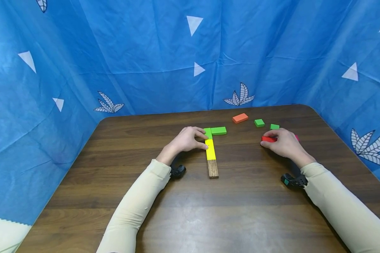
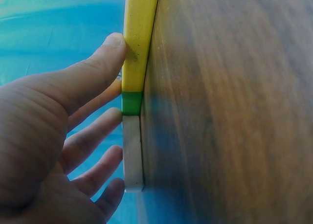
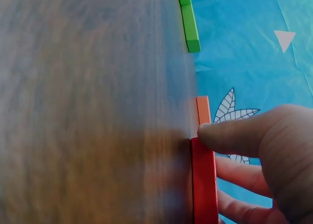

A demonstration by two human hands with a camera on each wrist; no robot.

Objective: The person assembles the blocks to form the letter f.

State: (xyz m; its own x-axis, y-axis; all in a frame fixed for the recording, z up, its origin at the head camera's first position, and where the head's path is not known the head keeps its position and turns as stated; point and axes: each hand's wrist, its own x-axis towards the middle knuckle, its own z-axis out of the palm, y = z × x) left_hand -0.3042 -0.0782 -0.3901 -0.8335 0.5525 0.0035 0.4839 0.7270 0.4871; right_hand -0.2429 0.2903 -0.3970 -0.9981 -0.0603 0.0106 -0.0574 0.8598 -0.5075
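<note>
My left hand (image 1: pixel 190 138) rests at the left side of a row of flat blocks, fingers spread. In the left wrist view its thumb touches the edge of the yellow block (image 2: pixel 137 53). Its fingertips lie along a green block (image 2: pixel 131 103) and a pale block (image 2: pixel 132 153). A wood-brown block (image 1: pixel 213 168) ends the row at the near side, and another green block (image 1: pixel 219 130) joins the far end, pointing right. At the right, my right hand (image 1: pixel 283 142) pinches a red block (image 1: pixel 268 139) between thumb and fingers, low at the table.
Beyond the right hand lie an orange block (image 1: pixel 240 118) and two small green blocks, one farther left (image 1: pixel 259 123) and one close to the fingers (image 1: pixel 274 127). A pink block (image 1: pixel 297 137) shows partly behind that hand. A blue curtain (image 1: pixel 145 52) hangs behind the wooden table (image 1: pixel 190 211).
</note>
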